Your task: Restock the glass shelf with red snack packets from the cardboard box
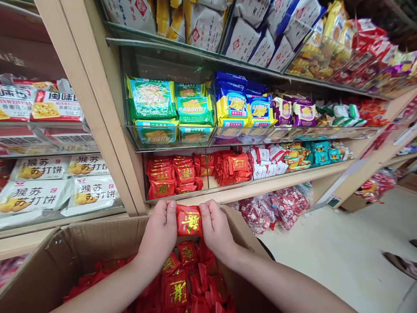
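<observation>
A small red packet [189, 221] with gold lettering is stretched level between my two hands, over the open box. My left hand [161, 228] pinches its left end between thumb and fingers. Its right end is gripped the same way by my right hand [216, 227]. Below, the cardboard box [107, 234] holds a heap of loose red packets [177, 289] of the same look. Just beyond my hands, a low glass-fronted shelf bin has similar red packets [162, 176] stacked in rows, with a looser pile of red packets [233, 167] to their right.
Above sit green soda biscuit packs [153, 99] and blue-yellow packs [232, 102]. A wooden upright [107, 95] divides off white biscuit packs [35, 191] at left. Bagged red goods [276, 206] lie under the shelf on the right. A person's shoe [400, 264] is on the floor [342, 248].
</observation>
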A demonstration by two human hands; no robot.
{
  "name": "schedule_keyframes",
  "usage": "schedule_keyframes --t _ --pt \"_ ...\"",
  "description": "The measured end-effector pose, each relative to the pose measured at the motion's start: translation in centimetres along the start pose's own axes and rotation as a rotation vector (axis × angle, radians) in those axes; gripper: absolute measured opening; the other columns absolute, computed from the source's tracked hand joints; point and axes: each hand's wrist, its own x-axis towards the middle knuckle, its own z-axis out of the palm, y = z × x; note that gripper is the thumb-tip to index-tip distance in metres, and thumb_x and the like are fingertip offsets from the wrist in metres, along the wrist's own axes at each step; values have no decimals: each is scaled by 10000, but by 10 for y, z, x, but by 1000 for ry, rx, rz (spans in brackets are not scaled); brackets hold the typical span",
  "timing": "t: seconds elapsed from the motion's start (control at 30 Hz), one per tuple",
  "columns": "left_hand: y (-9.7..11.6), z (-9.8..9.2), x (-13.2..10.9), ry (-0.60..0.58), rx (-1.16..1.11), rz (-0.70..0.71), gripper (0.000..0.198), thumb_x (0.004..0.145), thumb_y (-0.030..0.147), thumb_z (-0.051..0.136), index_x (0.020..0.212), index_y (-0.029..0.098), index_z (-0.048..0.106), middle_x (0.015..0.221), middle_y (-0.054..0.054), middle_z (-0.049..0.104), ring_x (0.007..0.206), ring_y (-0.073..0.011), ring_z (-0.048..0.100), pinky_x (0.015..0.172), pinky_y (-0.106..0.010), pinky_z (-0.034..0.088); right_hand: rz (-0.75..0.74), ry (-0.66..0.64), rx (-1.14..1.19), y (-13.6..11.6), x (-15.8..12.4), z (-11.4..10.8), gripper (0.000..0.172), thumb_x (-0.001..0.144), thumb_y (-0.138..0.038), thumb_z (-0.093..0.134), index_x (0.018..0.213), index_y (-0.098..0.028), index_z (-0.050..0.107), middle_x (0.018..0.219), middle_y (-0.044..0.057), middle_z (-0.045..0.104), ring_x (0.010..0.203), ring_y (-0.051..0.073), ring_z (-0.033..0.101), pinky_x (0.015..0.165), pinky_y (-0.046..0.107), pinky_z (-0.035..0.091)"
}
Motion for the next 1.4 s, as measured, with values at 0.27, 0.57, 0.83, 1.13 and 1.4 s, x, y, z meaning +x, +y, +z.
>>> schedule_keyframes --t 0.27,0.57,0.83,1.13,1.4 --pt "5 -1 1 3 -16 41 239 805 394 362 635 228 387 560 51 430 540 -139 430 516 -252 363 114 47 185 -7 0 0 273 870 -383 298 695 -194 389 648 -22 453 597 106 413 550 222 328" --pt "-3 -10 -4 -292 -102 158 258 740 368 523 958 233 494 858 -3 575 805 -163 534 741 -296 426 10 -268 -15 0 13 -38 286 847 -373 338 624 -194 354 551 -47 353 514 89 352 483 201 285" --pt "7 -8 -19 -733 -510 -166 290 704 283 606 971 186 545 893 -29 647 841 -178 579 822 -353 422 -9 -323 23 -25 4 -38 141 821 -322 410 824 -185 444 636 -30 477 576 92 455 544 207 368" --pt "21 -1 -20 -379 -855 -455 247 711 361 582 874 184 529 842 -26 629 754 -130 571 696 -255 430 136 -207 434 -12 -19 -7 245 756 -302 535 908 -213 365 811 8 540 686 116 557 598 254 476" --pt "17 7 -29 -418 -390 -538 230 671 237 530 891 186 486 920 -50 551 757 -142 515 500 -201 362 -136 -15 -541 -15 68 -36 174 774 -294 496 894 -176 450 782 33 597 703 165 581 640 275 418"
